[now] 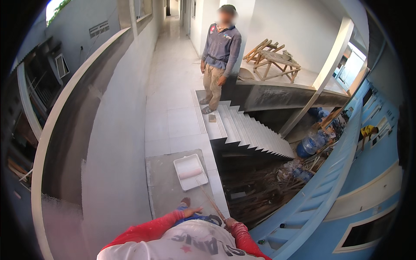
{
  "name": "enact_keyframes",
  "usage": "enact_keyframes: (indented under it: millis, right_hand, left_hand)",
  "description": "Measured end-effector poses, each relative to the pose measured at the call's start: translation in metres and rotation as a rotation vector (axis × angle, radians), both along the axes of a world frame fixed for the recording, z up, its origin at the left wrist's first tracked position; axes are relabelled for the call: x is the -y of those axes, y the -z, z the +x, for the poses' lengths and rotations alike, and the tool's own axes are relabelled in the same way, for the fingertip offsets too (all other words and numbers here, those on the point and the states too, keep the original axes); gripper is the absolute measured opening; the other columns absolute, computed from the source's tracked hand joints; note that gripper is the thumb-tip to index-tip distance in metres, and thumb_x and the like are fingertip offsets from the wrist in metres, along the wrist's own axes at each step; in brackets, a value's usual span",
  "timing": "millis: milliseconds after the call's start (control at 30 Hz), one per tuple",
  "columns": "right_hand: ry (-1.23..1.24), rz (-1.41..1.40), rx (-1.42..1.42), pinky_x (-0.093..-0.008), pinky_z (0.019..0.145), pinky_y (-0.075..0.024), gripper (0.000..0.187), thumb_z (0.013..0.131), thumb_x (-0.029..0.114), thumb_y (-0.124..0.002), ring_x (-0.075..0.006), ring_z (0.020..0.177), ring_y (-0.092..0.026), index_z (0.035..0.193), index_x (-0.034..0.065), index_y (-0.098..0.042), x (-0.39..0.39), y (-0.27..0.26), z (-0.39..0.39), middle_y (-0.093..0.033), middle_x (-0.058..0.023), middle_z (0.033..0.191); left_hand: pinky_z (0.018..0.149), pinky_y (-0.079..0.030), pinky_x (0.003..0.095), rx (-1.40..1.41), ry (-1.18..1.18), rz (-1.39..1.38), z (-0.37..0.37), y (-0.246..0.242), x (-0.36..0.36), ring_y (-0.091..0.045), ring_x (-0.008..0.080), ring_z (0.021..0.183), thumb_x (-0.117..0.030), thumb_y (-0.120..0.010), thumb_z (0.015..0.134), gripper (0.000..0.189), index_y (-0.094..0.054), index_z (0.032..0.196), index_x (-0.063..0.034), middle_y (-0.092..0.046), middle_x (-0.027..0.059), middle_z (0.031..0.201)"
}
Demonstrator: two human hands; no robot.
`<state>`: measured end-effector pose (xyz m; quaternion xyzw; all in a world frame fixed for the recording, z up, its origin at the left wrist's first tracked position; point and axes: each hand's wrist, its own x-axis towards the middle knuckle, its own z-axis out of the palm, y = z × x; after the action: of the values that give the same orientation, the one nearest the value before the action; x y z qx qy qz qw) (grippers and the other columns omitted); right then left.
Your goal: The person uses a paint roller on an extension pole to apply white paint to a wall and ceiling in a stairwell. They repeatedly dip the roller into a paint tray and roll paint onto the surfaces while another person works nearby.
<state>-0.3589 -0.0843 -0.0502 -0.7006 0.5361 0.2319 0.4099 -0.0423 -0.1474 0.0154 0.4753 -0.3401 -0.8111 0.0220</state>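
Observation:
My right hand (230,223) is closed around the lower part of a long thin wooden pole (213,204). At the pole's far end a paint roller (190,173) lies in a white paint tray (179,182) on a grey sheet (162,182) on the tiled floor. My left hand (192,212) is held out in front of my body, fingers apart, to the left of the pole and below the tray; nothing shows in it. To my left stands a low wall (120,136), partly coated white, with a dark unpainted band.
A co-worker (219,58) stands at the top of the white-tiled stairs (247,128), which drop to the right beside an open edge. Farther back is a wooden trestle (276,61). Below lie debris (260,191) and a blue drum (305,147); another person (368,131) is at a blue wall.

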Motion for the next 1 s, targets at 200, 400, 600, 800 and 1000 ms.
enact_keyframes:
  millis: [200, 400, 600, 800, 1000]
  right_hand:
    - [0.611, 0.133, 0.07, -0.0409, 0.091, -0.0473, 0.048, 0.093, 0.043, -0.051, -0.035, 0.103, -0.063, 0.116, 0.0015, -0.061, 0.002, -0.008, 0.025, -0.066, -0.0211, 0.1]
    - [0.539, 0.027, 0.095, -0.0418, 0.081, -0.0491, 0.047, 0.095, 0.042, -0.048, -0.031, 0.091, -0.065, 0.116, 0.001, -0.059, 0.014, 0.03, -0.011, -0.066, -0.0187, 0.094]
    - [0.887, 0.35, 0.112, -0.0404, 0.054, -0.0515, 0.032, 0.091, 0.028, -0.053, -0.0264, 0.06, -0.062, 0.111, 0.0032, -0.06, 0.024, -0.027, 0.0, -0.065, -0.0131, 0.087]
    - [-0.301, -0.17, -0.032, -0.0431, 0.075, -0.0544, 0.029, 0.087, 0.027, -0.058, -0.0278, 0.085, -0.068, 0.097, 0.0006, -0.065, 0.012, 0.045, -0.04, -0.068, -0.0165, 0.09]
    - [0.721, 0.184, 0.046, -0.0424, 0.08, -0.0508, 0.038, 0.091, 0.034, -0.056, -0.0337, 0.091, -0.066, 0.106, 0.001, -0.065, 0.015, -0.02, 0.011, -0.068, -0.02, 0.094]
  left_hand:
    - [0.073, -0.053, 0.0359, 0.064, -0.346, -0.17, 0.035, 0.023, -0.016, -0.065, 0.0244, 0.076, -0.054, -0.057, 0.089, 0.061, -0.056, 0.126, -0.0051, -0.067, 0.0159, 0.094]
    - [0.069, -0.055, 0.0422, 0.144, -0.671, 0.03, 0.058, 0.033, -0.015, -0.067, 0.031, 0.074, -0.042, -0.051, 0.094, 0.051, -0.045, 0.129, -0.0046, -0.067, 0.0247, 0.096]
    - [0.06, -0.054, 0.037, 0.575, -0.477, -0.141, 0.135, 0.054, -0.044, -0.067, 0.0252, 0.068, -0.038, -0.051, 0.094, 0.046, -0.054, 0.12, 0.0003, -0.069, 0.0181, 0.087]
    - [0.057, -0.053, 0.0357, 0.758, -0.249, -0.172, 0.162, 0.045, -0.055, -0.067, 0.0242, 0.061, -0.04, -0.054, 0.09, 0.046, -0.064, 0.101, 0.0042, -0.069, 0.0153, 0.079]
    - [0.061, -0.055, 0.0352, 0.784, -0.011, -0.254, 0.172, 0.055, -0.076, -0.068, 0.0259, 0.067, -0.035, -0.053, 0.09, 0.041, -0.063, 0.111, -0.0003, -0.069, 0.0162, 0.09]
